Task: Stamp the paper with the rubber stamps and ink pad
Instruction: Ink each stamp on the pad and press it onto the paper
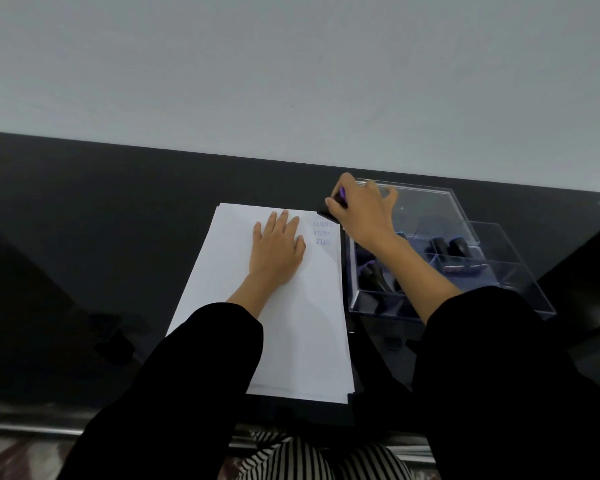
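Observation:
A stack of white paper (284,317) lies on the black table, with three blue stamped marks (323,233) near its far right corner. My left hand (278,247) rests flat on the upper part of the sheet, fingers straight. My right hand (361,213) grips a black rubber stamp (328,213) with a purple top, its base at the paper's far right corner just beyond the marks. Whether the base touches the paper is unclear. No ink pad is plainly visible.
A clear plastic organiser box (506,271) stands to the right of the paper, with more black stamps (451,245) in its compartments. The glossy black table (84,237) meets a grey wall behind. My black sleeves cover the near table edge.

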